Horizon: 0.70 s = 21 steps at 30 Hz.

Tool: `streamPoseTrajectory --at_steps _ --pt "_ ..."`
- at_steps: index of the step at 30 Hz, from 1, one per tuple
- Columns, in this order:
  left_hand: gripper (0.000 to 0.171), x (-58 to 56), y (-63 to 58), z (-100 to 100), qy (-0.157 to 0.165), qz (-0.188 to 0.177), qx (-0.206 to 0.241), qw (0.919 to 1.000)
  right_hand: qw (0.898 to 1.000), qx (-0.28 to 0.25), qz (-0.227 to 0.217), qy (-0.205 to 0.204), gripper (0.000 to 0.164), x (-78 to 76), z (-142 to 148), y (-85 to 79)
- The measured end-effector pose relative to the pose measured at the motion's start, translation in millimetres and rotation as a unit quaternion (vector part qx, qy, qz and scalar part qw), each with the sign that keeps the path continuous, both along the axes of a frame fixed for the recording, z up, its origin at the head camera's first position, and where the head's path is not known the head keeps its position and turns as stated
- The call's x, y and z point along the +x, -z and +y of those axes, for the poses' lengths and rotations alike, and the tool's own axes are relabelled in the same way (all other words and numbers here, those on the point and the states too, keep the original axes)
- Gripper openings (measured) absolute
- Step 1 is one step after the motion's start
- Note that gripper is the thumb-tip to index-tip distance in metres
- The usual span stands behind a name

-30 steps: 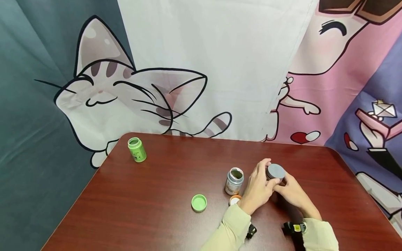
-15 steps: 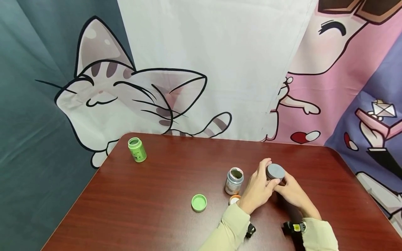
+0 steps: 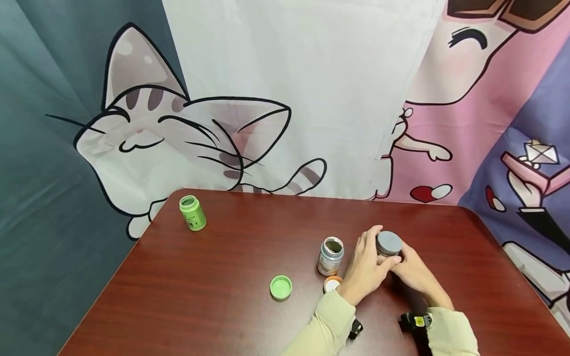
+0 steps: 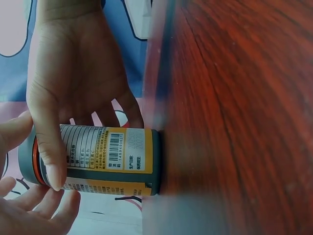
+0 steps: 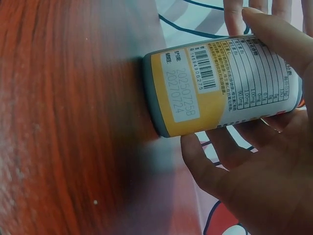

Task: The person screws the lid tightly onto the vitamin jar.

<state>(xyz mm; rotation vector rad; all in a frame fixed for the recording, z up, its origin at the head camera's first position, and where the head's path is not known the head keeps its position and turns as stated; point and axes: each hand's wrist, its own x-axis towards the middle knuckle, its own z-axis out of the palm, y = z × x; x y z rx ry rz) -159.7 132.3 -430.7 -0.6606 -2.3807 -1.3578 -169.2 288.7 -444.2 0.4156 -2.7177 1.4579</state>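
Observation:
At the right of the table, both hands hold a supplement bottle (image 4: 107, 147) with a grey-blue lid (image 3: 389, 242) and a yellow-and-white printed label. It stands upright, and its base appears to be on the tabletop. My left hand (image 3: 367, 267) holds it from the left, fingers behind and thumb in front, just below the lid. From the right, my right hand (image 3: 416, 272) grips the body; its thumb (image 4: 51, 161) lies along the upper side in the left wrist view. An orange band (image 4: 35, 156) shows under the lid. In the right wrist view the label (image 5: 205, 88) faces the camera.
An uncapped grey bottle (image 3: 330, 259) stands left of the hands. An orange-rimmed lid (image 3: 332, 284) lies in front of it, partly behind the left sleeve. A green lid (image 3: 281, 288) lies farther left. An open green bottle (image 3: 193, 213) stands near the table's back left corner.
My left thumb has shifted slightly down and right, so more of the bottle under the lid shows. The head view has moved a little. The other bottles and lids stay put.

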Motion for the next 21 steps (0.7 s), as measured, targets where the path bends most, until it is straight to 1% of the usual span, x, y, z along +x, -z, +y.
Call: streamPoseTrajectory --at_steps 3,6,8,14,21 --pt "0.059 0.6 1.5 0.1 -0.005 0.001 -0.009 0.9999 1.0 -0.005 0.002 -0.005 0.055 1.3 -0.4 1.5" --pt "0.051 0.7 2.0 0.0 -0.011 0.009 -0.031 0.9994 1.0 -0.011 0.007 -0.009 0.056 1.8 -1.1 2.7" --pt "0.049 -0.1 0.9 0.3 -0.013 0.016 -0.046 0.9987 1.0 -0.019 0.007 -0.012 0.056 1.0 -1.2 2.8" --pt "0.05 0.8 0.3 -1.0 -0.004 0.012 -0.065 0.9978 0.999 -0.032 -0.008 -0.014 0.055 0.8 0.3 5.2" --pt "0.055 -2.0 1.2 -1.9 0.001 0.01 -0.056 0.9984 0.999 -0.03 0.002 -0.012 0.054 0.5 0.3 2.7"
